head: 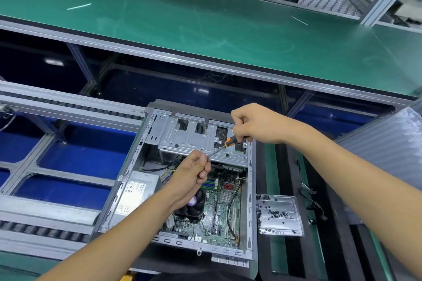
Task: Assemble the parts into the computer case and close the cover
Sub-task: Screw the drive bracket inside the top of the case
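While your right hand (258, 124) grips the screwdriver (230, 141) and your left hand (194, 171) pinches its tip, the computer case (250, 189) lies open before you: board fitted, cover not yet on.

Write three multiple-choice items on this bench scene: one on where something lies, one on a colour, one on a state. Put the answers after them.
1. Where is the tray of screws?
A. right of the computer case
B. inside the case
C. on the upper green shelf

2. What colour is the handle of the screwdriver?
A. blue and white
B. orange and black
C. all red

3. How is the case?
A. cover closed
B. standing upright
C. lying open, board showing

Answers:
1 A: the tray sits on the bench beside the case's right wall.
2 B: the orange and black grip shows under the right hand, while the left hand pinches at the tip.
3 C: the circuit board and fan are in plain sight.
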`<action>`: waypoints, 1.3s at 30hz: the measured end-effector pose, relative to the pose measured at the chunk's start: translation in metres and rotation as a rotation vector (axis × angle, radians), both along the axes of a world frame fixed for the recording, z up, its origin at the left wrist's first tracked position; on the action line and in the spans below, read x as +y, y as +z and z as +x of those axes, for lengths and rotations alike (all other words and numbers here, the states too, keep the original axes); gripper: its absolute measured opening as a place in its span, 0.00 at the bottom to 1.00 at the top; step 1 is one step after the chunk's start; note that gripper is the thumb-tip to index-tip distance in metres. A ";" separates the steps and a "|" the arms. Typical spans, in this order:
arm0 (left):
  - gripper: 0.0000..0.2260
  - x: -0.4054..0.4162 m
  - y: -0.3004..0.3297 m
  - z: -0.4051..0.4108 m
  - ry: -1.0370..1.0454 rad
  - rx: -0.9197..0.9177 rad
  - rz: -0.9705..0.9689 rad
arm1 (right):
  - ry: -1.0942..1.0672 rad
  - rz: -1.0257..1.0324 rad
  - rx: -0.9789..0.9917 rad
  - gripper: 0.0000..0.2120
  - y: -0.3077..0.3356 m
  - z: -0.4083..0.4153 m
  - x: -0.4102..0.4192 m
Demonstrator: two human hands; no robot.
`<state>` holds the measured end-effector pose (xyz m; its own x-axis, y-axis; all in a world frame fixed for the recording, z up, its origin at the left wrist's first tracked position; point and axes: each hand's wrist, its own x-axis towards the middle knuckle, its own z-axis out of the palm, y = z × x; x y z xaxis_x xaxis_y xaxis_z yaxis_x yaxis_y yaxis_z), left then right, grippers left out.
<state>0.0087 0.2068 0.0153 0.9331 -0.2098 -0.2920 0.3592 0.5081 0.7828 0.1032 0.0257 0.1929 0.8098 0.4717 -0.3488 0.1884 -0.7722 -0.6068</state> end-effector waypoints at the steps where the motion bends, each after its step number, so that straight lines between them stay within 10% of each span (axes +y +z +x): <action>1: 0.07 0.000 0.000 0.000 -0.010 -0.007 0.021 | 0.004 -0.009 0.001 0.14 0.000 0.000 0.000; 20: 0.07 -0.010 -0.020 0.007 0.059 -0.025 0.128 | 0.044 -0.155 -0.246 0.11 -0.012 -0.003 0.007; 27: 0.21 -0.008 -0.038 0.010 0.072 0.050 0.106 | 0.010 -0.098 -0.171 0.11 -0.011 0.012 -0.003; 39: 0.17 -0.020 -0.055 0.013 -0.082 0.188 0.497 | -0.034 -0.131 -0.167 0.11 -0.016 0.037 -0.013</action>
